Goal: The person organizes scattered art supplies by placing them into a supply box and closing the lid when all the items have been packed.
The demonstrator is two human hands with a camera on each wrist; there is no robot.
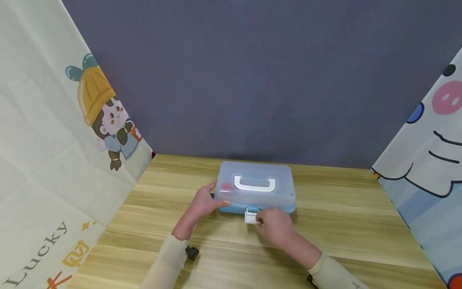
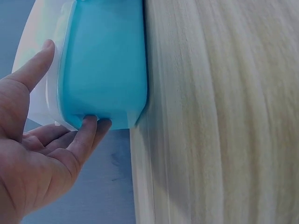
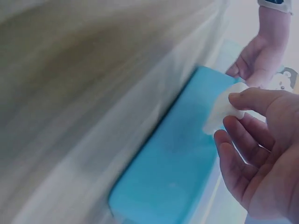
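Note:
A plastic storage box with a clear lid (image 1: 283, 190) and a light-blue base (image 2: 110, 60) stands on the wooden table. A white carry handle (image 1: 254, 188) lies on top of the lid, and a reddish patch shows through at the left. My left hand (image 1: 203, 202) holds the box's left end, thumb along the lid's front and fingertips against the blue end wall. At the front, the white latch (image 1: 250, 217) sticks out from the box. My right hand (image 1: 277, 227) pinches this latch between thumb and forefinger, its other fingers loosely bent in the right wrist view.
The wooden table (image 1: 343, 224) extends to both sides and in front of the box. A plain dark-blue backdrop (image 1: 252, 80) rises behind its far edge. Printed cloths with cartoon figures hang at the left (image 1: 39, 132) and right (image 1: 433, 160).

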